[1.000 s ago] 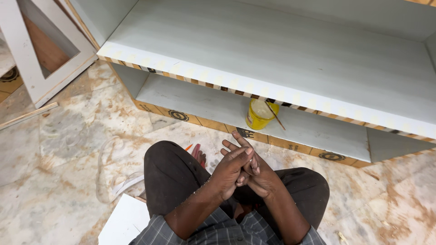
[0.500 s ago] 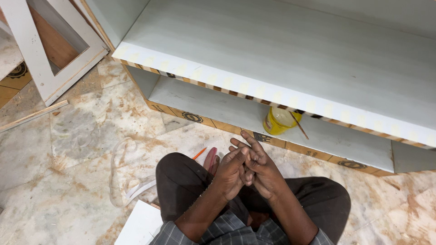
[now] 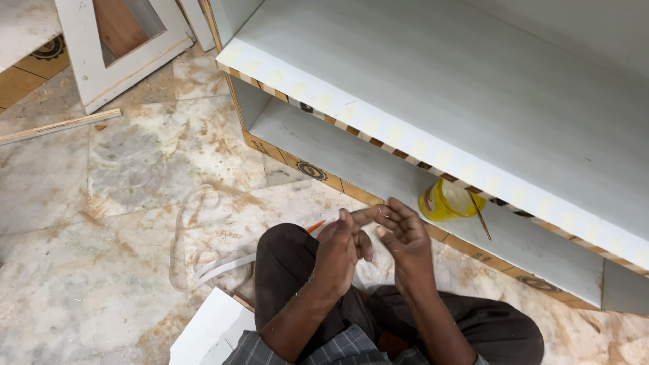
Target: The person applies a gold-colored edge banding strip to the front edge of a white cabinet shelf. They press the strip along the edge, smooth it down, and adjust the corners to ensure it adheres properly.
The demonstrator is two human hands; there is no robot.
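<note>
Marble floor [image 3: 101, 270], white shelf unit [image 3: 433, 88]: we've got left hand [image 3: 341, 253] and right hand [image 3: 402, 236] fingertips together, grip empty; yellow tin [image 3: 443, 201] sits untouched.

tub [image 3: 447, 201] on lower shelf [image 3: 378, 159] | hands [image 3: 375, 236] before it | tape [image 3: 203, 267] left

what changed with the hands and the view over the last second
The left hand and right hand, clasped together a second ago, have loosened: the fingers now touch only at the tips, above the knee. Neither visibly holds anything. The view has swung, so the yellow tub on the lower shelf now sits further right in frame. The tub, its stick and the white strips on the floor have not moved.
</note>
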